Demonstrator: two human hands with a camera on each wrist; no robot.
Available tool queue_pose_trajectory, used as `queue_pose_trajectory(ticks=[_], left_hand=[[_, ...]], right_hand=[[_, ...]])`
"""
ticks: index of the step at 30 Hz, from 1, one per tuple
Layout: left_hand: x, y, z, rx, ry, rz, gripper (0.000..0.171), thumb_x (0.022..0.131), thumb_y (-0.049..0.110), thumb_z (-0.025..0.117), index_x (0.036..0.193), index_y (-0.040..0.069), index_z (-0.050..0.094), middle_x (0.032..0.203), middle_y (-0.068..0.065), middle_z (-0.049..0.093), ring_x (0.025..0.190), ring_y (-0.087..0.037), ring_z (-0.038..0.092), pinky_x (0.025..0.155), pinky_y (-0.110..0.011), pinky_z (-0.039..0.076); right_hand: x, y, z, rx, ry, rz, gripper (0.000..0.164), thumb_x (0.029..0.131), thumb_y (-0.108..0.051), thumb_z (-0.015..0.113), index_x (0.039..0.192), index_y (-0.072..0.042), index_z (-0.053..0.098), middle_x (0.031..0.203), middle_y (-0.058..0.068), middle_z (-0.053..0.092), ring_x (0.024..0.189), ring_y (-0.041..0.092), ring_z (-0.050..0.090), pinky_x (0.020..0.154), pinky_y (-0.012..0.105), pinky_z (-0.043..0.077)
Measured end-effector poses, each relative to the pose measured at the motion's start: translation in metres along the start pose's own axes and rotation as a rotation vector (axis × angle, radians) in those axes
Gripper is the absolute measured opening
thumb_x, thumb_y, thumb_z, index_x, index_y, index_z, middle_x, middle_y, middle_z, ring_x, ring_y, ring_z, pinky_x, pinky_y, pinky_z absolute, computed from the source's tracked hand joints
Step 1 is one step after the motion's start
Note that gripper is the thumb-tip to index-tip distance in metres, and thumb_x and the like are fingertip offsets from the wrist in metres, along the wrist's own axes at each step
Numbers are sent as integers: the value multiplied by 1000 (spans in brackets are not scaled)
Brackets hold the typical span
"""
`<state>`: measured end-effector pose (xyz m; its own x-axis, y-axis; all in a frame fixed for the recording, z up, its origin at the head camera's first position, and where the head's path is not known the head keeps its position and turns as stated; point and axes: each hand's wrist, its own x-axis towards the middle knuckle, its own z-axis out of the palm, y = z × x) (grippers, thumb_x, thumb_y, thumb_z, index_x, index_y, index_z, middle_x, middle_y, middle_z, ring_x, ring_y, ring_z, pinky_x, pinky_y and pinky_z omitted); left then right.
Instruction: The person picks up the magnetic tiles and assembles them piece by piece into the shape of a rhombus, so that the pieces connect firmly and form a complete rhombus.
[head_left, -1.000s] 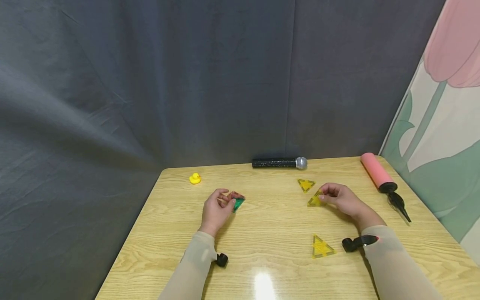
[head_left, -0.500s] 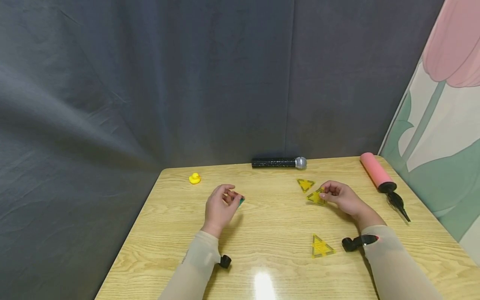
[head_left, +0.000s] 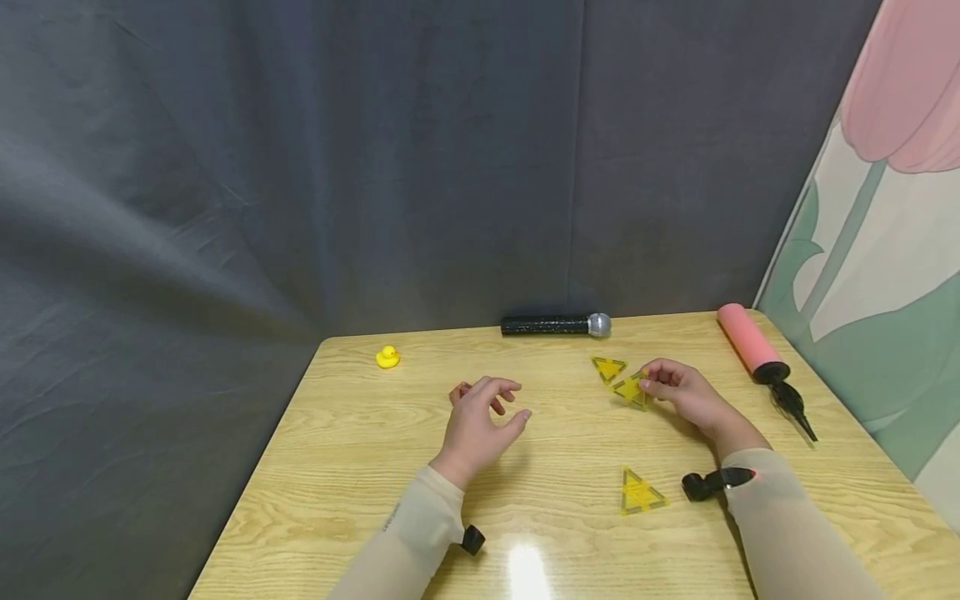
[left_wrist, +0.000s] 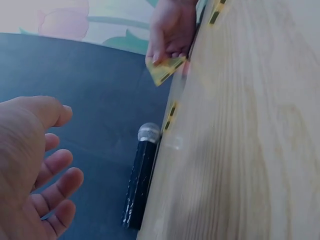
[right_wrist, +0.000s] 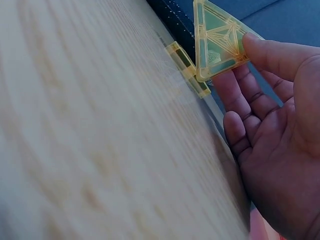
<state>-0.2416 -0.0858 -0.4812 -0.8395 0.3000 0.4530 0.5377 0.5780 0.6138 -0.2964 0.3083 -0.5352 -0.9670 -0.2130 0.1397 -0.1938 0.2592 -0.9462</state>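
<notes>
My right hand (head_left: 686, 398) pinches a clear yellow triangular magnetic tile (head_left: 630, 387) between thumb and fingers, raised on edge in the right wrist view (right_wrist: 217, 42). Just beyond it, a second yellow triangular tile (head_left: 608, 368) lies on the table. A third yellow tile (head_left: 640, 493) lies nearer, left of the right wrist. My left hand (head_left: 478, 429) hovers over the middle of the table, fingers loosely bent and apart, holding nothing. A small reddish piece (head_left: 458, 392) shows at its left side, mostly hidden behind the hand. No green tile shows now.
At the back of the wooden table (head_left: 337, 467) lie a black microphone (head_left: 555, 325) and a small yellow rubber duck (head_left: 387, 357). A pink hand pump (head_left: 752, 342) with a black nozzle lies along the right edge. A dark curtain (head_left: 450, 167) hangs behind.
My left hand has let go of the red and green tiles and moved right, its fingers spreading. The right hand has shifted its yellow tile slightly up, closer to the far yellow tile.
</notes>
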Motion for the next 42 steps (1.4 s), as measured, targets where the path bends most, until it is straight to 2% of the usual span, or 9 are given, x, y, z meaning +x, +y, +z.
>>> queue_pose_trajectory(ticks=[3, 5, 7, 10, 13, 18, 27, 36, 42], left_hand=[[-1, 4, 5, 0, -50, 14, 36, 96, 36, 79, 129, 27, 67, 111, 8, 65, 88, -17, 65, 109, -51, 36], [-1, 8, 9, -3, -85, 23, 37, 97, 37, 77, 130, 26, 67, 113, 6, 65, 90, -17, 66, 95, -37, 50], [-2, 11, 14, -1, -120, 32, 39, 97, 39, 77, 132, 25, 67, 115, 6, 65, 92, -16, 66, 76, -27, 54], [-2, 17, 22, 10, -162, 41, 39, 97, 40, 77, 132, 27, 67, 116, 7, 65, 93, -12, 65, 75, -22, 53], [-4, 22, 30, 25, -201, 45, 39, 97, 40, 76, 132, 30, 66, 116, 9, 64, 96, -9, 65, 77, -21, 52], [-6, 29, 43, 18, -264, 51, 40, 96, 41, 77, 133, 28, 67, 118, 8, 65, 98, -8, 65, 80, -21, 52], [-10, 38, 66, 50, -440, 92, 45, 95, 46, 77, 135, 27, 66, 121, 10, 62, 103, -3, 63, 83, -17, 49], [-15, 50, 83, 124, -522, 173, 45, 93, 49, 78, 133, 34, 66, 115, 17, 60, 92, 3, 54, 74, -12, 43], [-17, 55, 92, 175, -531, 227, 45, 93, 49, 78, 133, 34, 67, 113, 19, 60, 86, 6, 48, 75, -11, 39]], right_hand=[[0, 0, 0, 3, 4, 2, 31, 105, -17, 67, 123, 6, 60, 103, 8, 61, 91, 17, 56, 80, 26, 49], [0, 1, 0, 7, 9, 2, 31, 105, -17, 67, 124, 6, 60, 103, 7, 61, 91, 16, 56, 79, 26, 50], [-1, 1, 0, 12, 15, 2, 31, 105, -16, 67, 124, 7, 60, 102, 7, 60, 90, 16, 56, 79, 26, 50], [-1, 1, 0, 13, 23, 0, 31, 105, -15, 67, 124, 7, 59, 101, 6, 60, 89, 16, 56, 78, 25, 50], [-1, 1, 0, 13, 25, 2, 31, 105, -15, 67, 124, 8, 59, 100, 5, 59, 89, 16, 56, 78, 25, 50], [0, 0, 0, 27, 22, 12, 30, 104, -13, 67, 124, 8, 58, 101, 5, 62, 91, 16, 58, 79, 25, 52], [-1, 0, 0, 27, 18, -5, 31, 104, -13, 68, 123, 9, 59, 102, 6, 66, 91, 16, 59, 79, 25, 52], [-2, 0, 0, 14, 21, 3, 31, 104, -17, 69, 121, 8, 60, 103, 5, 66, 92, 15, 60, 80, 24, 52], [0, 1, -1, -4, 19, 18, 32, 104, -19, 69, 122, 6, 61, 104, 6, 65, 92, 16, 58, 80, 25, 50]])
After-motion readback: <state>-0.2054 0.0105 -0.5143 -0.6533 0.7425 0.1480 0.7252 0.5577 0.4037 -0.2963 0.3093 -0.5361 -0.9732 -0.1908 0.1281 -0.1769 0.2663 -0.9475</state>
